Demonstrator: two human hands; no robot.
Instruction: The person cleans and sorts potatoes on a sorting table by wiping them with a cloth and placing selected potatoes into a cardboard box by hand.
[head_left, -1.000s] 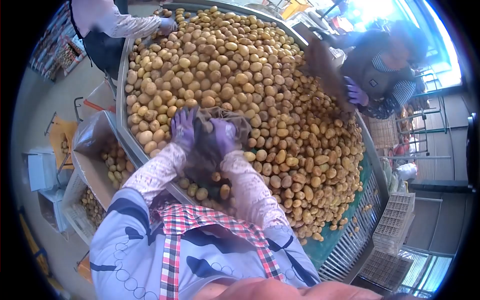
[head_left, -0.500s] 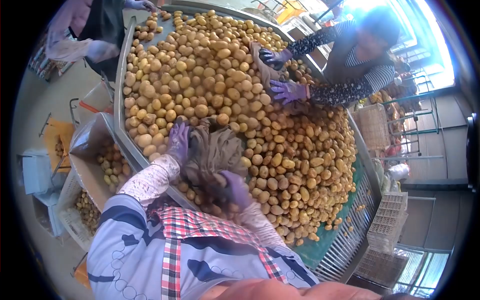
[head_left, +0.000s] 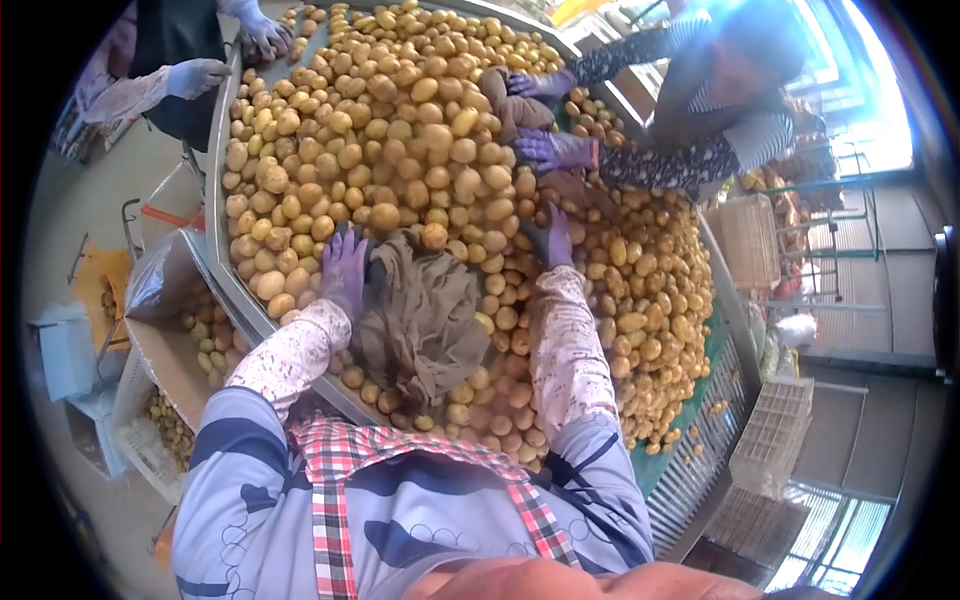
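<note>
Atop potatoes [head_left: 467, 182], crumpled cloth [head_left: 422, 322], left hand [head_left: 345, 268] alongside

There are two gloved hands [head_left: 345, 270] — the wearer's own — plus four co-workers' hands [head_left: 555, 150], two co-workers [head_left: 677, 110], at least two brown cloths [head_left: 425, 325], one open cardboard box [head_left: 165, 350] and uncountable potatoes [head_left: 384, 216].

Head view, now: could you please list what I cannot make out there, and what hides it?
All in the head view:
- What lies under the cloth: the cloth itself covers it.
- Whether the left hand grips the cloth: dark folds beside it hide this.
- Lower contents of the box: hidden by its wall and upper potatoes.
- Head of the upper-left person: cut off by the frame's edge.
</note>
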